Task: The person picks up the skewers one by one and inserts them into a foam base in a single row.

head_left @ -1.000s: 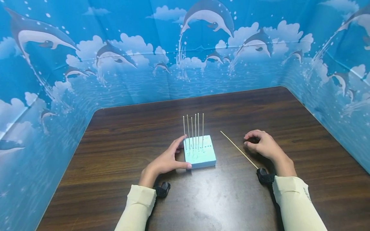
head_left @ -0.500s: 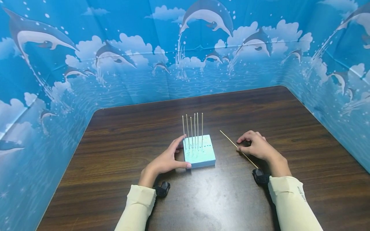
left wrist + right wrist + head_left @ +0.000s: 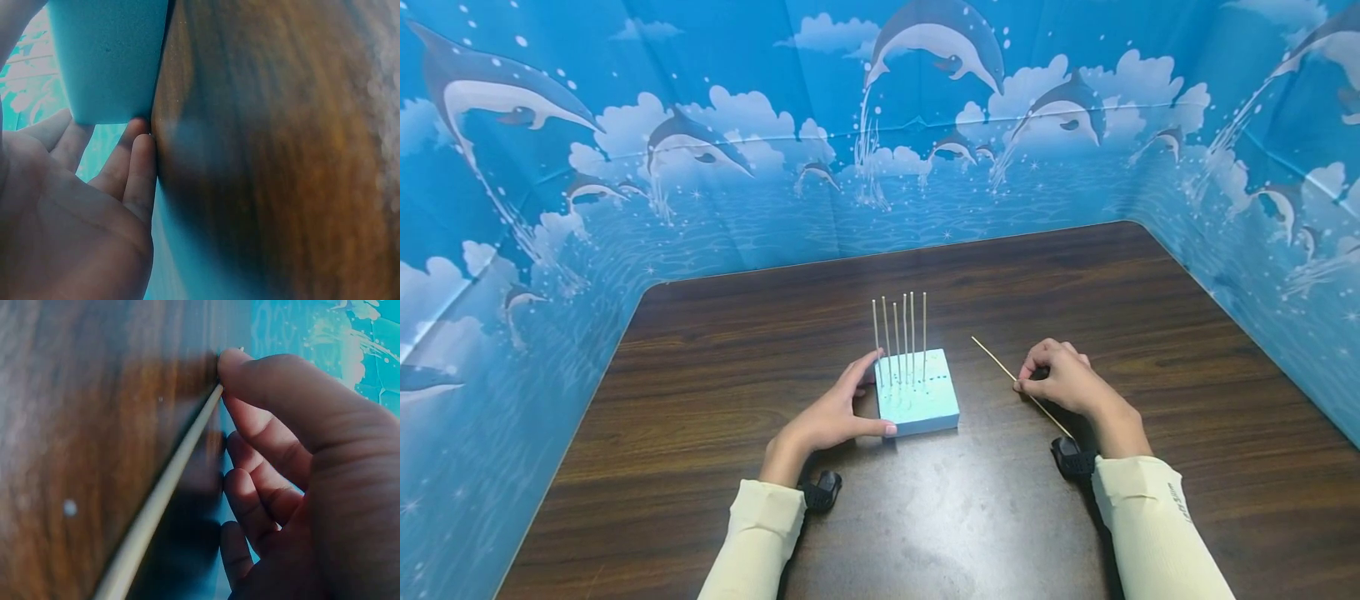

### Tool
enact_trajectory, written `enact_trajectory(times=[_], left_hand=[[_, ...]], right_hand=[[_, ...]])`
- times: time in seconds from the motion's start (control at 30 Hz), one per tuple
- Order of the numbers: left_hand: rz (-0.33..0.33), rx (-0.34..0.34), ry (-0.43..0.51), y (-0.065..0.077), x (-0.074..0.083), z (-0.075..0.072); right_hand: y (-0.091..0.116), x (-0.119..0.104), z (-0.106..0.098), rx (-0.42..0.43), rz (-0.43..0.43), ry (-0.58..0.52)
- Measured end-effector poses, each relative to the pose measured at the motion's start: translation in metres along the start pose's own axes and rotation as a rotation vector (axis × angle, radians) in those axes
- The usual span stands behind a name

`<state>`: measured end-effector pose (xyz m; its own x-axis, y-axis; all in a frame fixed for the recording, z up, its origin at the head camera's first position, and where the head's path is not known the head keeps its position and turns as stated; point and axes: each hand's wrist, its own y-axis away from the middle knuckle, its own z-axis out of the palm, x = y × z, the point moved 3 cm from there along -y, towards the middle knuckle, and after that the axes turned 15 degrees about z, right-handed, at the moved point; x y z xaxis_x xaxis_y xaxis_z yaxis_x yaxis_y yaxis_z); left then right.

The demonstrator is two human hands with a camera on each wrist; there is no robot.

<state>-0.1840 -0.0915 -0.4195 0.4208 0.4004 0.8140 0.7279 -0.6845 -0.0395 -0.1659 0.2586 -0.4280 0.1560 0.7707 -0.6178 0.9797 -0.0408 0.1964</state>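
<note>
A pale blue foam block [image 3: 917, 404] lies on the table, with several thin wooden sticks [image 3: 912, 333] standing upright in its top. My left hand [image 3: 823, 421] holds the block from its left, thumb at the near corner and forefinger at the far corner. In the left wrist view, the fingers [image 3: 142, 162] reach the edge of the block [image 3: 109, 62]. To the right, a single wooden stick [image 3: 994, 358] lies slantwise on the table. My right hand [image 3: 1078, 387] pinches it near its middle between thumb and forefinger. The right wrist view shows the stick [image 3: 159, 494] running to the thumb tip.
The dark wood-grain table [image 3: 737, 333] has a dolphin-print cloth [image 3: 760, 150] hanging along its back and sides. Small dark holes dot the block's top. Black wrist cameras [image 3: 823, 492] sit at both cuffs.
My right hand has moved left to the loose stick, and its thumb and forefinger have closed on it. The left hand and the foam block have stayed in place.
</note>
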Motion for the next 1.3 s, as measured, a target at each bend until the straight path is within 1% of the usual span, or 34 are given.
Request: enact_trajectory(times=[0.13,0.3,0.43,0.57,0.67,0.77,0.93,1.17,1.3], left_hand=[[0.000,0.002,0.001,0.000,0.000,0.000],[0.004,0.001,0.004,0.000,0.000,0.000],[0.006,-0.002,0.003,0.001,-0.001,0.000],[0.009,-0.004,0.002,0.000,-0.001,0.001],[0.007,-0.005,0.003,0.000,-0.001,0.001],[0.003,-0.004,0.004,0.000,0.000,0.001],[-0.002,-0.003,0.006,0.001,0.001,0.000],[-0.006,-0.005,0.011,0.002,0.001,-0.001],[-0.003,-0.005,0.014,0.002,0.001,-0.002]], right_hand=[[0.000,-0.002,0.000,0.003,0.019,0.000],[0.000,-0.003,0.000,0.025,0.013,0.009],[0.000,-0.004,0.000,0.045,0.014,-0.019],[0.000,-0.007,-0.003,0.045,0.059,-0.081],[0.000,-0.013,-0.007,0.052,0.069,-0.112],[0.000,-0.021,-0.011,0.075,0.049,-0.141],[0.003,-0.039,-0.015,0.099,0.016,-0.245],[0.008,-0.069,-0.019,0.159,-0.081,-0.369],[0.011,-0.085,-0.020,0.136,-0.139,-0.501]])
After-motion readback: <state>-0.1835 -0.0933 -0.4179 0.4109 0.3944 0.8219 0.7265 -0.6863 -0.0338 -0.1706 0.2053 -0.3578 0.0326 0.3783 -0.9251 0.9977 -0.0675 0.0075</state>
